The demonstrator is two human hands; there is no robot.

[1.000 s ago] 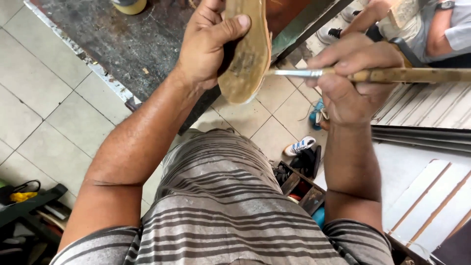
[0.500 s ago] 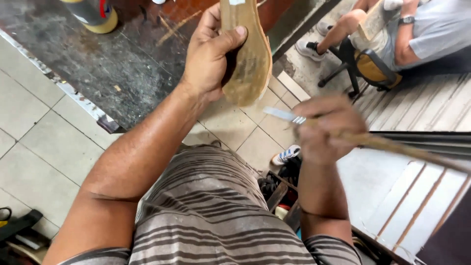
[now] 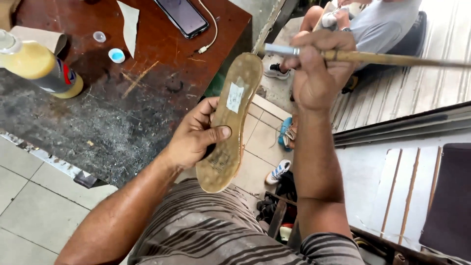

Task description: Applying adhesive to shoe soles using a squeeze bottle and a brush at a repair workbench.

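My left hand (image 3: 196, 135) grips the tan shoe sole (image 3: 228, 122) upright beside the table (image 3: 98, 113), thumb across its face, fingers behind. My right hand (image 3: 316, 68) is clenched around a brush (image 3: 363, 57) touching the sole's top edge.

A bottle (image 3: 37, 66) stands on the tabletop (image 3: 122, 108) at left, a phone (image 3: 185, 16) lies farther back, and shoes (image 3: 282, 169) sit on the floor to the right.
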